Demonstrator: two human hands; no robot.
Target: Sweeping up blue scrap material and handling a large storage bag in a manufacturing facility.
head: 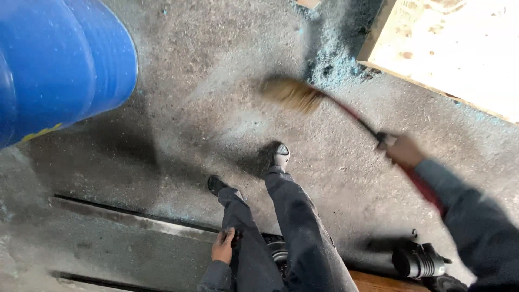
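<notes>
Right hand clamps fingers around the red handle of a straw-bristled broom, bristles angled low at blue-green dust beside the pale wooden board, for reach. Left hand rests against the dark trouser leg, fingers loosely together, empty.

broom tan bristles, red handle | drum blue | floor grey, turquoise specks

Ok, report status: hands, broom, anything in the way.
Right hand gripping red-handled broom, bristles blurred over blue debris. Left hand on thigh. Blue drum off left.
</notes>
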